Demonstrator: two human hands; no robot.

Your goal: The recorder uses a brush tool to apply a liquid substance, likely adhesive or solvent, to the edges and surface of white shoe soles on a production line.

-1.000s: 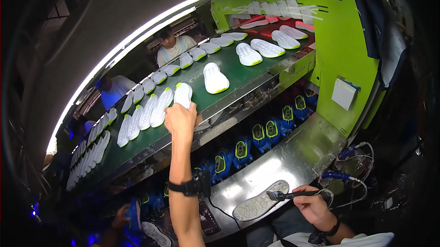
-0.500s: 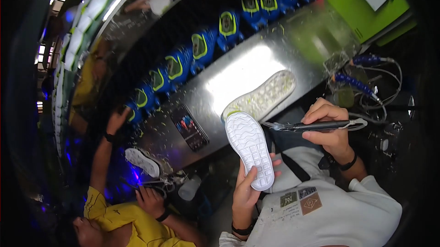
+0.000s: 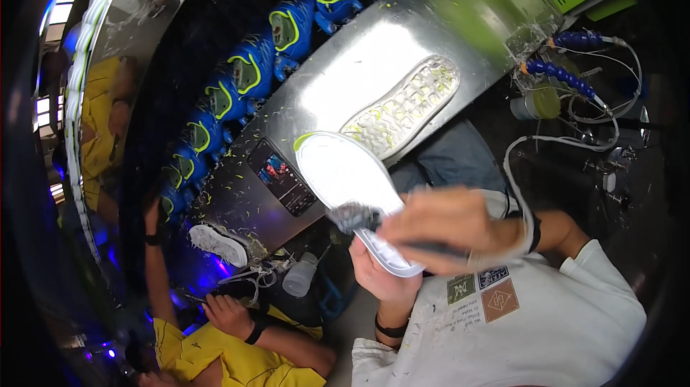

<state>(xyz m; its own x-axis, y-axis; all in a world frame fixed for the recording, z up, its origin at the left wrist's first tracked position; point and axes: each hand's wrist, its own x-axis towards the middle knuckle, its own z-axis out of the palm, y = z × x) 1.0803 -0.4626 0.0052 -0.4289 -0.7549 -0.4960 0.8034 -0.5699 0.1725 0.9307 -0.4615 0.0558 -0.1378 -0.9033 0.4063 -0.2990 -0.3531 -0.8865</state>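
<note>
My left hand [image 3: 382, 272] grips a white shoe sole [image 3: 341, 168] by its near end, holding it aslant over the workbench edge. Glare washes out much of its surface, and a yellow-green edge shows at the far tip. My right hand [image 3: 449, 225], smeared by motion, is closed round the dark handle of a corded brush [image 3: 353, 217]. Its blurred grey head lies across the middle of the sole, where my right hand hides part of it. Just beyond, a second sole [image 3: 402, 108] rests on the bench, its gridded side up and flecked with yellow-green bits.
A phone [image 3: 279, 175] lies on the metal bench [image 3: 316, 92], left of the soles. Blue shoes [image 3: 248, 71] line the far side. Another sole [image 3: 218, 244] and a cup [image 3: 300, 274] are near a co-worker in yellow [image 3: 237, 351]. Blue segmented hoses [image 3: 564, 76] stand at right.
The brush has moved left from beside the sole onto it. The held sole has shifted left and tilted. My view has shifted too, so the row of shoes sits farther left and higher.
</note>
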